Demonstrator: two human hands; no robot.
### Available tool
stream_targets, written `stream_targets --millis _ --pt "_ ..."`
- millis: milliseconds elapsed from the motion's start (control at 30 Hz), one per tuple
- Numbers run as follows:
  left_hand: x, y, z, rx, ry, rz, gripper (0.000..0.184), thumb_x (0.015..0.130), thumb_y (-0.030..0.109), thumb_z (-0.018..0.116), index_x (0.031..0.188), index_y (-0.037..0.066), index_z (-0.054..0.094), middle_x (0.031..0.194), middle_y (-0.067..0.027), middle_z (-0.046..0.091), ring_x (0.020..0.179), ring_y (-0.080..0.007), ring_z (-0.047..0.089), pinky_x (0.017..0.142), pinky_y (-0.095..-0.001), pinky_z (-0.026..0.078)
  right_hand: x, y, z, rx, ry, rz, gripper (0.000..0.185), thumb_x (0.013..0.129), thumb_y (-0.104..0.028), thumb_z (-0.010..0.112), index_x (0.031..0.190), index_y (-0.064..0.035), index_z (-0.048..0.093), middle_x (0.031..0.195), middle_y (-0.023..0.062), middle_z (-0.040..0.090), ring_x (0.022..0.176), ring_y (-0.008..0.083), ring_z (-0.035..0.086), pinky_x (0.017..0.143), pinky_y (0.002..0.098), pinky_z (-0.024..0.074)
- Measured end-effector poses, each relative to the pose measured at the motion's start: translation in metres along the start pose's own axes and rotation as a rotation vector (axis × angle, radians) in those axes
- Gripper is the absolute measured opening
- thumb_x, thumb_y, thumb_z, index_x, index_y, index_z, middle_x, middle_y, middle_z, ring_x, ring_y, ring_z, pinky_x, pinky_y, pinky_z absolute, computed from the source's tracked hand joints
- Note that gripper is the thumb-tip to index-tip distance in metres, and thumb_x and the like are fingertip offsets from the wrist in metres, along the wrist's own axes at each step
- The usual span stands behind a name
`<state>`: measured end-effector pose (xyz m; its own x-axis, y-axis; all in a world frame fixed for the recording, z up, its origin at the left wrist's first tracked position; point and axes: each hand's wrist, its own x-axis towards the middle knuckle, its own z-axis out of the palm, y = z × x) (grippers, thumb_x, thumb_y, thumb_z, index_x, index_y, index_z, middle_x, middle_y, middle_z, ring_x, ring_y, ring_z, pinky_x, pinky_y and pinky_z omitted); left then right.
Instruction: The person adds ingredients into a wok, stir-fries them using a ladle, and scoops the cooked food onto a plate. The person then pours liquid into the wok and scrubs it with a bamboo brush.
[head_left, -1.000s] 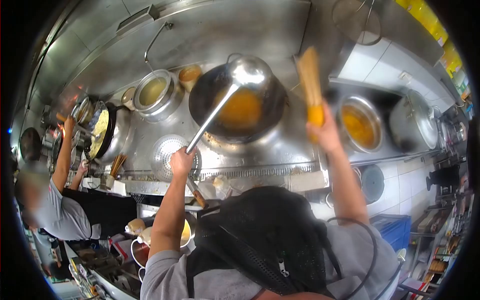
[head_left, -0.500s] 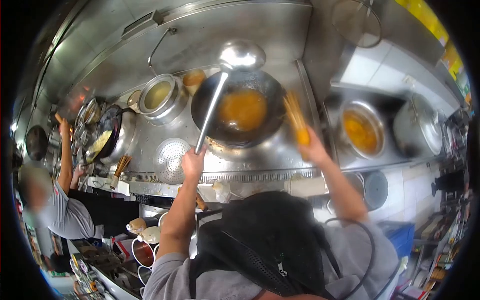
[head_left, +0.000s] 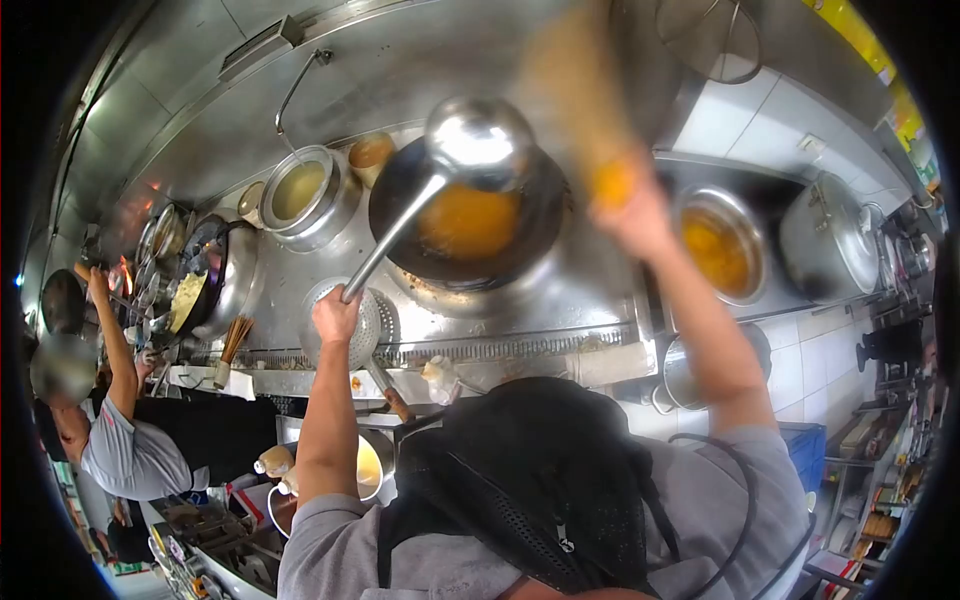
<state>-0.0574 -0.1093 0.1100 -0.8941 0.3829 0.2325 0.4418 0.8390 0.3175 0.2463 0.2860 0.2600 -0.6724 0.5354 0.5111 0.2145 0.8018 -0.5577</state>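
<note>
My left hand (head_left: 335, 314) is closed around the handle of a large metal ladle (head_left: 478, 140), whose bowl is raised over the back of the wok. Brownish-orange liquid lies in the dark wok (head_left: 400, 195) on the steel stove. Up and to the right of the wok, my right hand (head_left: 632, 212) grips a bamboo wok brush (head_left: 580, 95) by its yellow-orange end; its bristles are smeared by motion. Below my left hand rests a perforated strainer (head_left: 368, 335) with a wooden handle.
Left of the wok stands a steel pot (head_left: 300, 195) of pale liquid beside a small orange-brown container (head_left: 371, 155). On the right are a metal bowl with yellow-orange contents (head_left: 720, 250) and a lidded pot (head_left: 830, 240). A co-worker (head_left: 140, 440) handles another wok at left.
My right hand has swung the wok brush up and away from the wok's right rim. My left hand has moved left and the ladle's bowl has come lower over the wok.
</note>
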Motion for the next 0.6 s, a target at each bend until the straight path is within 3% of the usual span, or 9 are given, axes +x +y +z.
stream_targets --millis 33,100,167,300,433,500,567,600 --pt "-0.002 0.001 0.009 -0.022 -0.004 -0.006 0.043 0.079 0.051 0.067 0.081 0.007 0.068 0.075 -0.0188 0.066 0.076 -0.0407 0.064 0.07 -0.0474 0.05 -0.021 0.016 0.028 0.192 -0.315 0.271 0.087 0.07 -0.013 0.074 0.145 -0.0042 0.03 0.123 0.0162 0.056 0.109 0.0274 0.056 0.096 0.0341 0.0446" --pt "-0.002 -0.002 0.027 -0.06 -0.001 -0.002 0.044 0.079 0.052 0.067 0.081 0.007 0.068 0.075 -0.0186 0.066 0.077 -0.0408 0.064 0.071 -0.0478 0.049 -0.048 0.07 0.056 0.406 -0.376 0.424 0.092 0.07 -0.007 0.073 0.149 -0.0044 0.025 0.125 0.0162 0.054 0.114 0.0254 0.054 0.097 0.0339 0.0435" --pt "-0.002 0.006 0.03 -0.099 -0.083 -0.043 0.046 0.079 0.054 0.066 0.079 0.008 0.068 0.075 -0.0189 0.066 0.077 -0.0397 0.064 0.073 -0.0477 0.049 -0.064 0.077 0.058 0.615 -0.252 0.572 0.091 0.07 -0.002 0.071 0.148 -0.0036 0.026 0.125 0.0146 0.054 0.115 0.0233 0.053 0.097 0.0344 0.0432" --pt "-0.012 -0.015 0.026 -0.069 -0.171 -0.132 0.049 0.08 0.056 0.065 0.077 0.007 0.069 0.073 -0.0182 0.066 0.075 -0.0382 0.064 0.072 -0.0472 0.049 -0.012 0.009 -0.018 0.686 -0.026 0.427 0.086 0.078 0.001 0.068 0.15 -0.0071 0.021 0.11 0.0089 0.055 0.089 0.017 0.057 0.075 0.0303 0.0512" --pt "-0.012 -0.013 0.024 -0.098 -0.2 -0.13 0.05 0.08 0.056 0.064 0.078 0.006 0.069 0.073 -0.0182 0.066 0.075 -0.0384 0.064 0.072 -0.0471 0.049 0.017 -0.024 -0.013 0.595 0.392 0.131 0.087 0.078 -0.006 0.069 0.149 -0.0031 0.018 0.109 0.0105 0.055 0.091 0.0181 0.056 0.08 0.0311 0.0505" --pt "-0.002 -0.001 0.028 -0.149 -0.208 -0.128 0.05 0.081 0.056 0.064 0.082 0.006 0.07 0.074 -0.0188 0.066 0.076 -0.0389 0.065 0.073 -0.0469 0.049 -0.009 -0.008 0.023 0.146 0.102 -0.03 0.089 0.076 -0.007 0.07 0.149 -0.0007 0.019 0.116 0.0133 0.055 0.098 0.0212 0.058 0.087 0.0327 0.0485" --pt "-0.006 0.012 0.036 -0.215 -0.221 -0.151 0.05 0.081 0.055 0.064 0.087 0.006 0.071 0.076 -0.0199 0.067 0.078 -0.0397 0.065 0.074 -0.0467 0.049 -0.037 0.011 0.047 0.476 -0.6 0.533 0.09 0.074 -0.007 0.069 0.149 -0.0011 0.02 0.125 0.016 0.054 0.11 0.0238 0.056 0.097 0.032 0.0433" --pt "-0.007 0.008 0.041 -0.306 -0.248 -0.132 0.052 0.082 0.054 0.063 0.095 0.004 0.071 0.078 -0.0226 0.067 0.081 -0.0412 0.065 0.076 -0.0467 0.049 -0.06 0.039 0.066 0.355 -0.612 0.501 0.089 0.074 -0.005 0.069 0.149 -0.0013 0.021 0.129 0.0161 0.052 0.116 0.0239 0.052 0.1 0.0315 0.0404"
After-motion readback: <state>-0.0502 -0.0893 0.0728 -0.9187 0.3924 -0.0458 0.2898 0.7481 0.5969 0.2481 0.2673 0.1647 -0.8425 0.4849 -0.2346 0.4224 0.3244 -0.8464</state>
